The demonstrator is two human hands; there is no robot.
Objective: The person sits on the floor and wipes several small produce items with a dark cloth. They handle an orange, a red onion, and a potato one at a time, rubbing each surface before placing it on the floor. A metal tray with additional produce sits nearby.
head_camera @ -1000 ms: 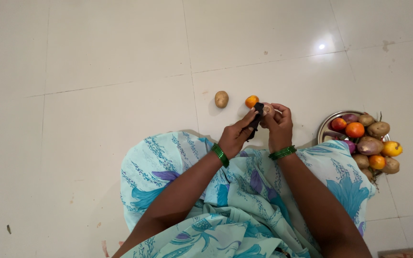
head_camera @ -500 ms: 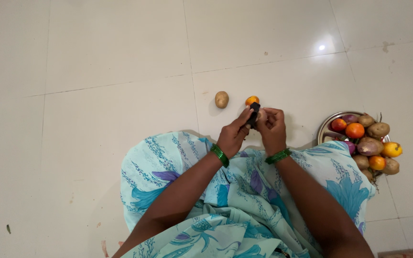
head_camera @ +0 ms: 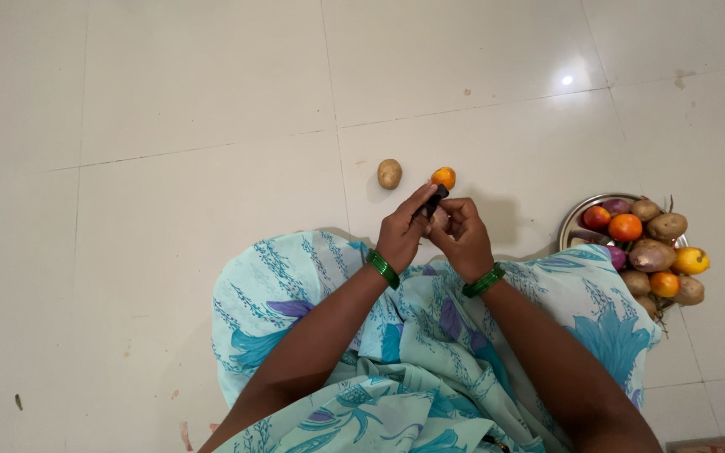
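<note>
Both hands are up in front of the lap, over the white tiled floor (head_camera: 211,109), and they meet close together. The left hand (head_camera: 400,235) is clenched around a slim black peeler (head_camera: 432,202), its dark tip poking out above the fingers. The right hand (head_camera: 461,231) is curled tight around a small pale vegetable (head_camera: 440,217); only a sliver of light flesh shows between the fingers, so its kind is hard to call. The peeler's tip is right against that sliver. One green bangle (head_camera: 383,269) on the left wrist, one green bangle (head_camera: 483,280) on the right.

Count on the bare floor: two loose pieces, just beyond the hands. One round brown potato (head_camera: 389,174) sits apart to the left, and one small orange fruit (head_camera: 443,177) lies just above the peeler's tip, near it.

Over by the right edge of the floor sits one round steel plate (head_camera: 574,220), heaped. On it I count two orange-red round fruits (head_camera: 624,227), one small orange fruit (head_camera: 663,284), one yellow fruit with a red blush (head_camera: 691,261), about five brown potatoes (head_camera: 666,226) and two purple onions (head_camera: 615,205), though the pile hides part of the lower ones.

The light blue floral garment (head_camera: 430,369) covers the lap beneath both forearms. A bright ceiling-light reflection (head_camera: 565,80) glints on the tile above the plate.
</note>
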